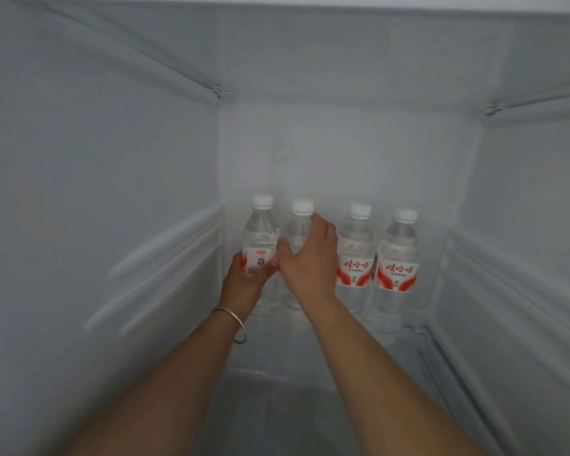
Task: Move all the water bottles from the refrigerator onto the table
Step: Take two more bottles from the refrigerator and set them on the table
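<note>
Several clear water bottles with white caps and red-and-white labels stand in a row at the back of the refrigerator. My left hand (244, 281), a metal bangle on its wrist, is wrapped around the label of the leftmost bottle (260, 232). My right hand (306, 258) is spread in front of the second bottle (298, 225), thumb at its left side and fingertips near the cap; whether it grips the bottle is unclear. The third bottle (356, 255) and the fourth bottle (397, 261) stand upright and untouched to the right.
White refrigerator walls close in on both sides, with moulded shelf rails on the left wall (165, 268) and right wall (507, 291). The refrigerator floor (293, 406) lies under my forearms. The ceiling and rail clips are overhead.
</note>
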Demonstrator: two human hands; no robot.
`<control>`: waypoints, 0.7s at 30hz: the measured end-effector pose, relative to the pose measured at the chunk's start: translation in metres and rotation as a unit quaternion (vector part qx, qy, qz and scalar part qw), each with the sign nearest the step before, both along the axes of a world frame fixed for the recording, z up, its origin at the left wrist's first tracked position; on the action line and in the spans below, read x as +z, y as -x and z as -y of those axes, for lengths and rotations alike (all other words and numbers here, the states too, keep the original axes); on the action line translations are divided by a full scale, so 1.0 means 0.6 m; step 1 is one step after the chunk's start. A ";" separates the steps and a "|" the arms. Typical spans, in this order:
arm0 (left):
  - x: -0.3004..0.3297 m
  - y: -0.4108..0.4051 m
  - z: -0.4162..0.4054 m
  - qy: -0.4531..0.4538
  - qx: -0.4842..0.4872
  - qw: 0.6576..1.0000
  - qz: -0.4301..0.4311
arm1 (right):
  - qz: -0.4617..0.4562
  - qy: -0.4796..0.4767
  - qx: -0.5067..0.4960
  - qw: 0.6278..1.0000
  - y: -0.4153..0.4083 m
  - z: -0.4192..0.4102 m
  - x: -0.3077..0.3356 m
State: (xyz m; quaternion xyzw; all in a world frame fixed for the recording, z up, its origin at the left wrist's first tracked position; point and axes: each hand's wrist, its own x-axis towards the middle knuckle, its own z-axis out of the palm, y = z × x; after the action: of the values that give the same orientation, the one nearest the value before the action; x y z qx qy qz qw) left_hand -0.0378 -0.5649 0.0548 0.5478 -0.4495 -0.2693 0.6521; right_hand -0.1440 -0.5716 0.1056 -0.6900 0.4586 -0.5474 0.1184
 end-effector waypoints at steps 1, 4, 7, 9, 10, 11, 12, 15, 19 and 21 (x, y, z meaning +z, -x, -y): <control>-0.003 -0.001 -0.002 -0.008 0.004 1.000 -0.008 | 0.013 -0.005 0.012 1.000 0.000 -0.002 -0.005; -0.019 -0.004 -0.012 -0.007 0.002 0.999 -0.035 | 0.077 -0.068 0.070 0.992 0.005 -0.007 -0.033; -0.020 -0.006 -0.021 0.017 0.008 0.998 -0.062 | 0.150 -0.161 0.151 0.964 0.010 -0.010 -0.057; -0.023 -0.003 -0.025 0.017 0.017 0.997 -0.070 | 0.178 -0.185 0.172 0.951 0.012 -0.005 -0.071; -0.028 -0.002 -0.025 0.014 0.025 0.997 -0.072 | 0.185 -0.179 0.174 0.950 0.014 -0.005 -0.076; -0.032 0.002 -0.025 0.012 0.034 0.996 -0.077 | 0.188 -0.169 0.172 0.952 0.016 -0.008 -0.079; -0.033 0.006 -0.028 0.011 0.042 0.996 -0.078 | 0.189 -0.157 0.167 0.955 0.017 -0.011 -0.080; -0.003 0.018 -0.046 0.031 0.062 0.994 -0.087 | 0.182 -0.115 0.147 0.965 0.023 -0.031 -0.050; 0.059 0.043 -0.105 0.088 0.036 0.991 -0.095 | 0.155 -0.060 0.133 0.977 0.043 -0.090 0.021; 0.070 0.068 -0.150 0.114 0.023 0.987 -0.111 | 0.139 -0.039 0.118 0.983 0.064 -0.139 0.038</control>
State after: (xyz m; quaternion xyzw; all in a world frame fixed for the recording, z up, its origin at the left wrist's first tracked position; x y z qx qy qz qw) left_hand -0.0783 -0.4750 0.0967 0.4470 -0.3898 -0.2607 0.7617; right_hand -0.1821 -0.4881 0.1283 -0.6513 0.3743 -0.6018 0.2712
